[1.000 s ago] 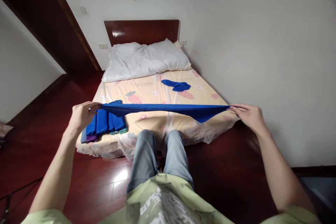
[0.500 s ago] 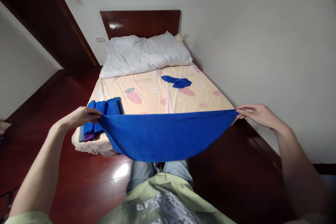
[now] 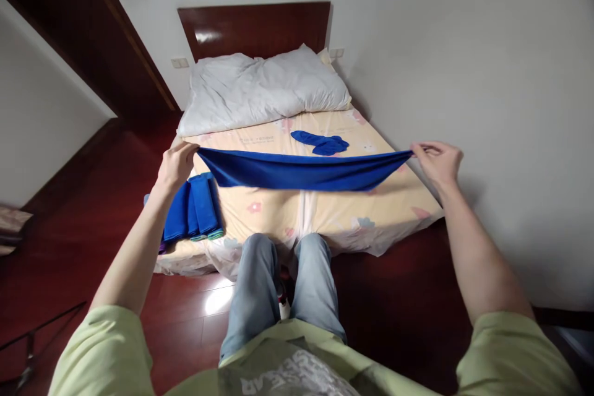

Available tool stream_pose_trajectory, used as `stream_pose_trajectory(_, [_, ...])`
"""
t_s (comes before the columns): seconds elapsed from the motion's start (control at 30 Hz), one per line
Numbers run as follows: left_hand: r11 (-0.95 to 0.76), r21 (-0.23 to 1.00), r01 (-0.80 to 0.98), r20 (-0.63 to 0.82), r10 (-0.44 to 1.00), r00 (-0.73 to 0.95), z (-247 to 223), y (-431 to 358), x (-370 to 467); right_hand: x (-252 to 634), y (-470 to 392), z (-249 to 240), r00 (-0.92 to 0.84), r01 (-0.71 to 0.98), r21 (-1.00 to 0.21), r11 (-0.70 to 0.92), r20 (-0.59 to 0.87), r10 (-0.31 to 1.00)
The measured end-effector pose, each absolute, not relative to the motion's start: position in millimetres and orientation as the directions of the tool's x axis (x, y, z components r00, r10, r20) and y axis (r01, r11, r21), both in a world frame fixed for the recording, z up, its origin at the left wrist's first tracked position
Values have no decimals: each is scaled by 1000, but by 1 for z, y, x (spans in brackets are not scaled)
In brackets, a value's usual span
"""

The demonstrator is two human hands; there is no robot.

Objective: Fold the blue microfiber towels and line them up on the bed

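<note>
A blue cloth [image 3: 301, 172] is stretched sideways above the bed, its lower part sagging. My left hand [image 3: 179, 164] pinches one upper corner, and my right hand [image 3: 436, 161] pinches the other. Below my left hand, several folded blue cloths [image 3: 195, 207] lie side by side at the bed's near left corner, partly covered by my forearm. Beyond the stretched cloth, a crumpled blue cloth [image 3: 322, 142] rests on the patterned bedsheet [image 3: 264, 213].
A white quilt or pillow [image 3: 260, 86] lies against the dark wooden headboard [image 3: 255, 28]. The wall [image 3: 487, 74] runs along the right. Dark red floor [image 3: 185, 309] surrounds the bed's near end. A thin dark frame [image 3: 30, 346] stands at lower left.
Both hands have moved forward over the bed with the blue cloth, which has swung up and looks narrower. My view has tipped down, showing more of my legs.
</note>
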State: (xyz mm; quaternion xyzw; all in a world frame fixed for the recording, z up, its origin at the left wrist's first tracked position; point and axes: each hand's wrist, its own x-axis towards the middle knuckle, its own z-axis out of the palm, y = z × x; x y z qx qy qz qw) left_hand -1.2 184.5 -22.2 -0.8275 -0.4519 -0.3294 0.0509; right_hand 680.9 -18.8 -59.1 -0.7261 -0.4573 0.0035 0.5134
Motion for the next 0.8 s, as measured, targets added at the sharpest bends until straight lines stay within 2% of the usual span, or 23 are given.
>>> stream_pose_trajectory(0.1, [-597,189,779,599,699,391,-44,176,1,685,-8,-81,661,583,-812,30,495,564])
stream_pose_trajectory(0.23, [-620,182,763,483,732,480,-114,163,-3,676,-6,-148,710,455,-890,29,383,591])
stream_pose_trajectory(0.4, [-587,170,792,141,810,570,-217,140,-3,650,-17,-252,831,224,-973,-57,160,533])
stream_pose_trajectory(0.53, [-516,94,851,-126,842,524,-264,116,6,634,-33,-308,872,104,-971,-215,-15,490])
stream_pose_trajectory(0.7, [-442,48,896,-191,876,443,-286,104,13,640,-53,-338,882,92,-941,-326,-76,466])
stream_pose_trajectory(0.8, [-430,12,903,-244,874,419,-293,100,12,647,-61,-343,854,210,-902,-377,-19,520])
